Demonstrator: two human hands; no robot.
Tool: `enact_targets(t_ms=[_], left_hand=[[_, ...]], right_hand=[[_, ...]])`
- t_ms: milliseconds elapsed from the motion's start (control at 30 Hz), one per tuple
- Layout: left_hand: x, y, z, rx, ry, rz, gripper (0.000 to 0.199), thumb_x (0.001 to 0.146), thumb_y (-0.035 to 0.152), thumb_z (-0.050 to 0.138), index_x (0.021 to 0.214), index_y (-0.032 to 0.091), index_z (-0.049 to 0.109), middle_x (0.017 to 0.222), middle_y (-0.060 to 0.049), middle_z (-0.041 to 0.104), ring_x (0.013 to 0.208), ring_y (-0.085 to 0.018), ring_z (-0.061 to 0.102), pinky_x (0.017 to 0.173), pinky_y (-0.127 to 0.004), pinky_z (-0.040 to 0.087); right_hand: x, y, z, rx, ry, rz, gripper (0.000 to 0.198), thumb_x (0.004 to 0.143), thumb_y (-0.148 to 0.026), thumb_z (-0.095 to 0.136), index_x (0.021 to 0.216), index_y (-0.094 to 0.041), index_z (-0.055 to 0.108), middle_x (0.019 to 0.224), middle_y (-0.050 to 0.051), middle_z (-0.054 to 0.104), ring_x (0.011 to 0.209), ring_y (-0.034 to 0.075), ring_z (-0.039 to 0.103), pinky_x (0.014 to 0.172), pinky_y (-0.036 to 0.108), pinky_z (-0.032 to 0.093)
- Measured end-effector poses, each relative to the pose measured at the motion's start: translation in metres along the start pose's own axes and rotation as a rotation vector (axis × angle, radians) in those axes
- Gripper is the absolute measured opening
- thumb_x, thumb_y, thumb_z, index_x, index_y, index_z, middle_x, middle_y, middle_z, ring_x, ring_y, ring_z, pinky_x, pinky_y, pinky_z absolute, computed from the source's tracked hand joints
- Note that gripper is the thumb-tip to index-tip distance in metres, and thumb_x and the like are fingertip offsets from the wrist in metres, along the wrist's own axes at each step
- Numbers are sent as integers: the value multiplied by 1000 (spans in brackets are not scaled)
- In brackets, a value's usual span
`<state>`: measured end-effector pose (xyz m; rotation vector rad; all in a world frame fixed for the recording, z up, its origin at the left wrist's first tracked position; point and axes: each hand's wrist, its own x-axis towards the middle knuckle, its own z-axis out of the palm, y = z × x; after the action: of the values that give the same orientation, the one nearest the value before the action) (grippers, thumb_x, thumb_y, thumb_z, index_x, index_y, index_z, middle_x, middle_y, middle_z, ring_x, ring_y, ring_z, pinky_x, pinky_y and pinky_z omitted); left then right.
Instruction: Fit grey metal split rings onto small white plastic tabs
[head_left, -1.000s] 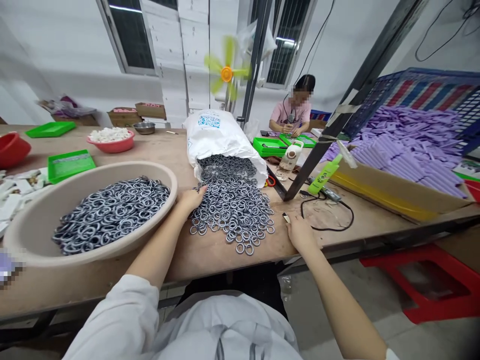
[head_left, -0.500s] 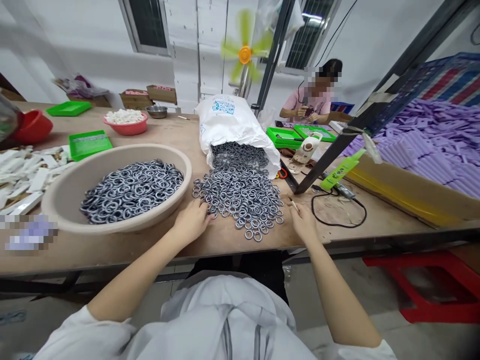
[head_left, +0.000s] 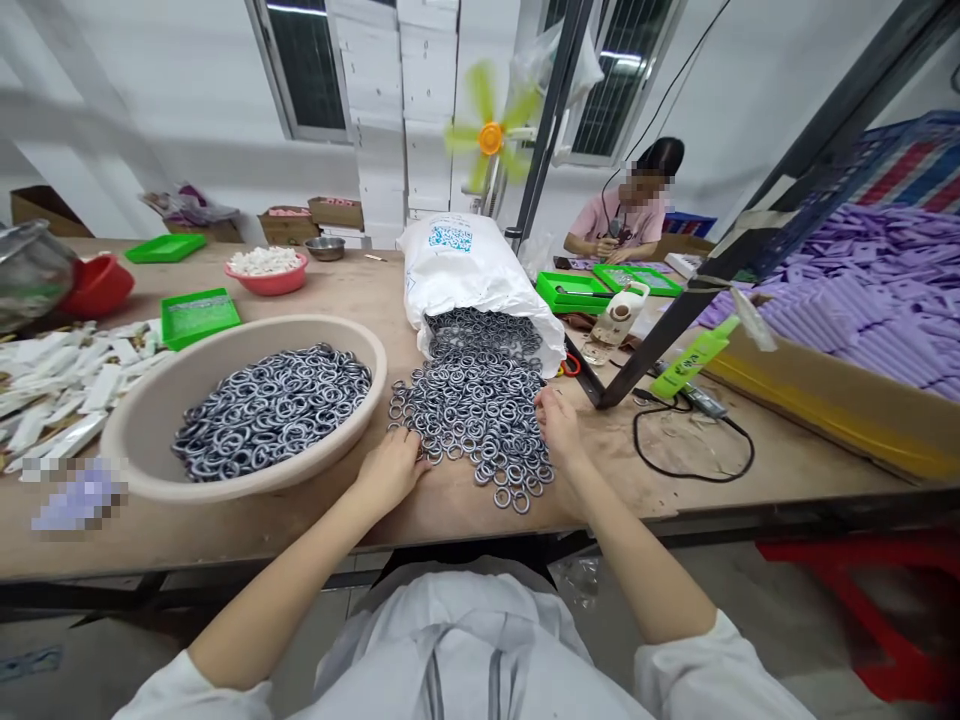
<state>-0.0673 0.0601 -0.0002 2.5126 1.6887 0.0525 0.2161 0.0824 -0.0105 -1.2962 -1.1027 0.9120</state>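
A heap of grey metal-look rings (head_left: 480, 410) spills onto the table from the mouth of a white sack (head_left: 480, 265) lying on its side. At the heap's near left edge rests my left hand (head_left: 390, 468), its fingers bent over the outermost rings and its thumb apart; I see nothing held in it. My right hand (head_left: 559, 425) is at the heap's right edge, fingers pinched around a thin stick-like tool whose dark tip barely shows. Left of the heap stands a wide beige basin (head_left: 375, 350) holding many loose rings (head_left: 277, 410).
White strips (head_left: 90, 390) lie at the left, near a green tray (head_left: 199, 318) and a pink bowl (head_left: 266, 272). A slanted metal post (head_left: 660, 330), a black cable (head_left: 694, 475) and a carton of purple pieces (head_left: 825, 410) are on the right. A co-worker (head_left: 622, 215) sits behind; a fan (head_left: 490, 138) turns.
My right hand has moved left, from the bare tabletop to the heap's right edge. The left hand stays by the rings. The head view has tilted slightly up.
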Motion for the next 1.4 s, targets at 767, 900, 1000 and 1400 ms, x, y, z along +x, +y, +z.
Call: enact_targets(t_ms=[767, 900, 1000, 1400], left_hand=[[60, 27, -16, -487, 323, 74, 19, 96, 30, 38, 90, 22, 55, 94, -10, 64, 90, -24, 62, 82, -38, 48], [64, 23, -9, -726, 388, 20, 21, 94, 37, 40, 86, 23, 54, 87, -6, 64, 84, -22, 61, 78, -35, 48], [63, 24, -1, -891, 354, -15, 27, 93, 45, 41, 88, 23, 55, 85, -5, 63, 82, -20, 59, 75, -33, 48], [63, 31, 4, -1320, 259, 54, 39, 86, 59, 51, 80, 20, 55, 74, -1, 59, 68, -15, 52, 66, -28, 46]], right_hand=[[25, -23, 80, 12, -523, -53, 40, 77, -56, 68, 83, -18, 58, 74, -4, 53, 70, 11, 47, 68, 26, 38], [23, -21, 76, -4, -513, -50, 42, 74, -57, 71, 76, -18, 58, 64, -5, 49, 61, 10, 40, 60, 25, 33], [19, -22, 76, 46, -467, -46, 42, 70, -57, 75, 73, -18, 58, 63, -6, 50, 60, 10, 41, 59, 25, 34], [7, -30, 81, 134, -497, -21, 40, 71, -53, 74, 68, -18, 55, 62, -4, 59, 60, 11, 53, 62, 26, 43]])
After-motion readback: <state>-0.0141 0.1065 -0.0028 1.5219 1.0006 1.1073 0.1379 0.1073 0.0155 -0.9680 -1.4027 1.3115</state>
